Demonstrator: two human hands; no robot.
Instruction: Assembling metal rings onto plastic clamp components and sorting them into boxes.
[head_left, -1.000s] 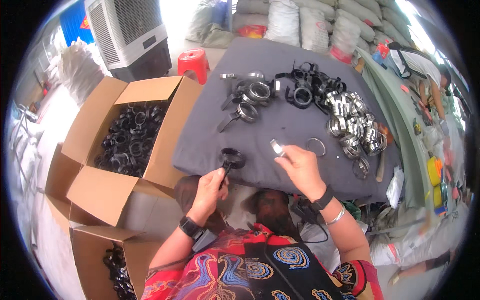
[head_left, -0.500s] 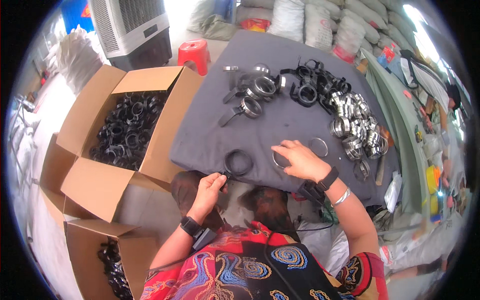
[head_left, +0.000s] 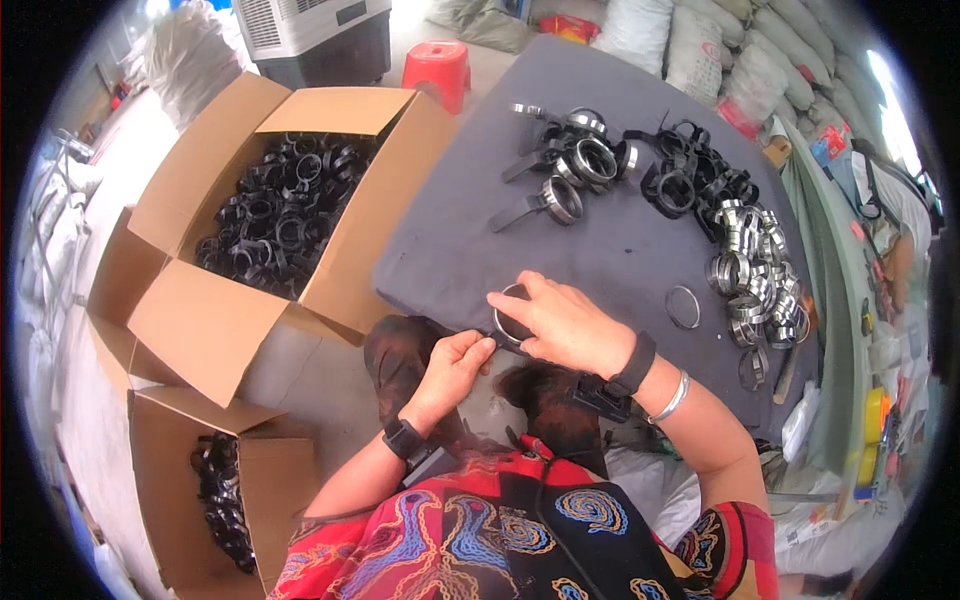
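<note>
Grey cloth-covered worktable (head_left: 600, 250) fills the middle of the view, w/ sacks behind it, a red plastic stool (head_left: 437, 68) at the far edge and a large open cardboard box (head_left: 270, 215) full of black ring parts on the left; a second, smaller box (head_left: 215, 490) sits lower left.

Right hand (head_left: 565, 325) lies over a black ring w/ a metal band (head_left: 512, 322) at the table's near edge, fingers curled down around its rim, so it's closed on the part. Left hand (head_left: 452, 368) is just beside, thumb and fingers pinched at the ring's near side, seemingly on its black strap end; exact contact hidden by the right hand.

Farther out: a cluster of assembled black-and-silver rings (head_left: 570, 170), a heap of black straps (head_left: 690, 180), a pile of shiny metal bands (head_left: 750, 280), one loose metal ring (head_left: 683, 306).

Risk, as I judge it: the part sits right at the table edge, so if either grip slips it could drop to the floor btwn the knees. Thin band edge could also nick a fingertip if pressed askew.
</note>
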